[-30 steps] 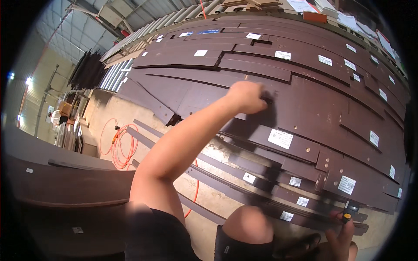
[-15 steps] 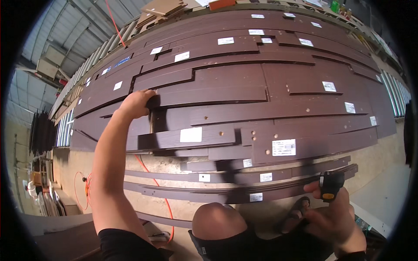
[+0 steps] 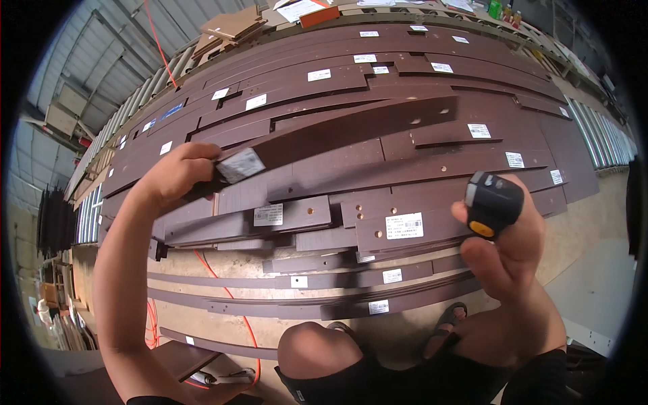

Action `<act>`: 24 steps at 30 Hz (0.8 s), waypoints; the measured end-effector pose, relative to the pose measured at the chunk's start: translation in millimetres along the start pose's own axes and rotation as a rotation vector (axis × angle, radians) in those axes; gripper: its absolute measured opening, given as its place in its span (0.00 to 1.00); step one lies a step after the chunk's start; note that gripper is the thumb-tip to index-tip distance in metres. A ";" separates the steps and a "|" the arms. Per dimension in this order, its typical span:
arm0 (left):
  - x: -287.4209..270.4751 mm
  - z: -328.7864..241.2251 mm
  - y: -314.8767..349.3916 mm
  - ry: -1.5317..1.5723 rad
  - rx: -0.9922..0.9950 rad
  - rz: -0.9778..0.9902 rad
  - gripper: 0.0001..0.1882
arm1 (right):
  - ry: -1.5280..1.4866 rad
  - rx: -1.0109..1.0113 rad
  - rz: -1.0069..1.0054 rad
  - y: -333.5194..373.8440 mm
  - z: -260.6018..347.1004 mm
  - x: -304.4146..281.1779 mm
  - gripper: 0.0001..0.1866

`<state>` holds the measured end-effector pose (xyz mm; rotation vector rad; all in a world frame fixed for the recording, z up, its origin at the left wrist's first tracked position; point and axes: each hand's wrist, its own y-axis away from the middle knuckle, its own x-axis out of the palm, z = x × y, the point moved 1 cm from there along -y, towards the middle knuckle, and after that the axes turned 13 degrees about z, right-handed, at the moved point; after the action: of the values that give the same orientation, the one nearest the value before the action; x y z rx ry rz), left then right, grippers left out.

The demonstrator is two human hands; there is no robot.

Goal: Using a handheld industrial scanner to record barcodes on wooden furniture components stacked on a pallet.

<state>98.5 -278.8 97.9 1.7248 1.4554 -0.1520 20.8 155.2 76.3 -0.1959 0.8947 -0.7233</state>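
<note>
My left hand point(image 3: 179, 174) is closed on the near left end of a long dark brown board point(image 3: 337, 131). That board is raised off the layer of boards, slanting up to the right, with a white label point(image 3: 241, 166) near my fingers and round holes at its far end. At the right, my right hand point(image 3: 516, 253) is curled with a small black barcode scanner point(image 3: 496, 201) on it, which has a yellow button. Its thumb is held apart from the scanner. Below the raised board lies a shorter labelled board point(image 3: 236, 221).
Many brown boards point(image 3: 432, 196) with white labels cover the surface in front. Narrow strips point(image 3: 236, 308) lie lower, near my knees. An orange hose point(image 3: 239, 304) runs over the floor. Metal rollers point(image 3: 594, 135) stand at the right, and cardboard pieces point(image 3: 229, 25) lie at the back.
My left hand has lifted the board's end and tilted it, so its label now shows. My right hand with the scanner has risen from near my lap toward the boards. The view has shifted slightly.
</note>
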 end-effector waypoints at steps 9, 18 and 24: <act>78.6 -58.0 -13.5 0.512 0.012 0.298 0.22 | 0.117 -0.264 -0.029 -0.6 7.0 31.4 0.14; 99.7 -67.4 -20.1 0.425 0.151 0.306 0.16 | 0.238 -0.280 -0.004 10.2 14.1 22.2 0.17; 98.6 -70.4 -5.5 0.483 0.067 0.377 0.18 | 0.221 -0.302 -0.007 15.2 10.1 28.6 0.18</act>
<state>95.9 -158.5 82.3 2.1547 1.4277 0.4498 47.8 146.7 57.6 -0.3923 1.2145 -0.6218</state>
